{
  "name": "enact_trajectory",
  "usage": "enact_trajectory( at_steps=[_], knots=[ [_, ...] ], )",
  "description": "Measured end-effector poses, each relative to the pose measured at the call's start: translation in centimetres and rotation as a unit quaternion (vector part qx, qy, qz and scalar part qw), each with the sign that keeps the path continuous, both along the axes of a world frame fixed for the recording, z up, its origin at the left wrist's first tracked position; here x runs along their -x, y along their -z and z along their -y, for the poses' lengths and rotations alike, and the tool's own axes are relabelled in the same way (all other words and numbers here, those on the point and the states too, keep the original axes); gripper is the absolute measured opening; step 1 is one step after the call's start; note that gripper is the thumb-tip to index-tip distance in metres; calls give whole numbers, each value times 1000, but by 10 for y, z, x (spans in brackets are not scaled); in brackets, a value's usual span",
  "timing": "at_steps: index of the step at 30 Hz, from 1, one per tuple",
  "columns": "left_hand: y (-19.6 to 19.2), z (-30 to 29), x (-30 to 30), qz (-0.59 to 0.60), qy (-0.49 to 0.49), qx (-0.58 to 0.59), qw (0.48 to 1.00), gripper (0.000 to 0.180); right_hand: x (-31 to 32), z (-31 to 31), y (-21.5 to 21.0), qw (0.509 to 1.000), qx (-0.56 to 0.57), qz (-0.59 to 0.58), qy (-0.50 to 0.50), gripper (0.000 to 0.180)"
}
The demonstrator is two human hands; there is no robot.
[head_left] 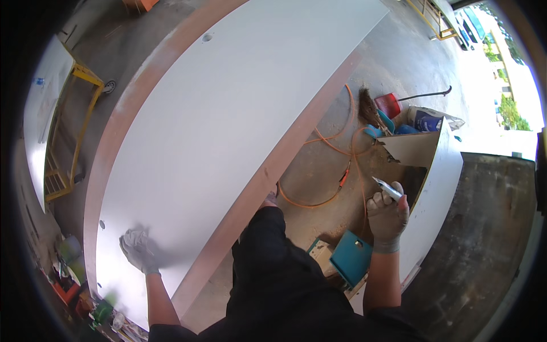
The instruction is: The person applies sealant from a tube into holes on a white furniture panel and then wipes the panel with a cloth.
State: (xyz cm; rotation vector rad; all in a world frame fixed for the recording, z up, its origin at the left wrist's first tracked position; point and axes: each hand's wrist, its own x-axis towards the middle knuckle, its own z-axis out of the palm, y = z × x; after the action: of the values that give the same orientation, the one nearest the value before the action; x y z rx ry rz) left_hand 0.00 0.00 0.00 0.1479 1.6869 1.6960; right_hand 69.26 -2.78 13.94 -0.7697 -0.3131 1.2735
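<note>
The person's left hand is over the white board; its grip cannot be told. The right hand grips a pointed silver tool.

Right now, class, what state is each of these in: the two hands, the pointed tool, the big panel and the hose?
Slim silver pointed tool: held, tip exposed.
Right hand in a pale grey glove: raised, grip closed on the tool.
Large white flat panel: broad face up.
Left hand in a grey glove: on the panel, grip unclear.
Thin orange hose: loosely looped.
</note>
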Motion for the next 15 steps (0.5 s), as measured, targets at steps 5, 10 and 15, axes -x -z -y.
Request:
enact_trajectory(
  at_steps=[5, 10, 15],
  knots=[
    [-11, -124, -148, -150, 141, 48, 977, 37, -77, -103, -31, 995, -47, -82, 31, 28],
    [-16, -285, -305, -658, 378, 55, 649, 41, -136, -164, -58, 984, 9, -83, 160, 25],
    [-11, -427, -466, -695, 403, 24, 595, 42, -225, -232, -47, 993, -3, -41, 110, 21]
  ],
)
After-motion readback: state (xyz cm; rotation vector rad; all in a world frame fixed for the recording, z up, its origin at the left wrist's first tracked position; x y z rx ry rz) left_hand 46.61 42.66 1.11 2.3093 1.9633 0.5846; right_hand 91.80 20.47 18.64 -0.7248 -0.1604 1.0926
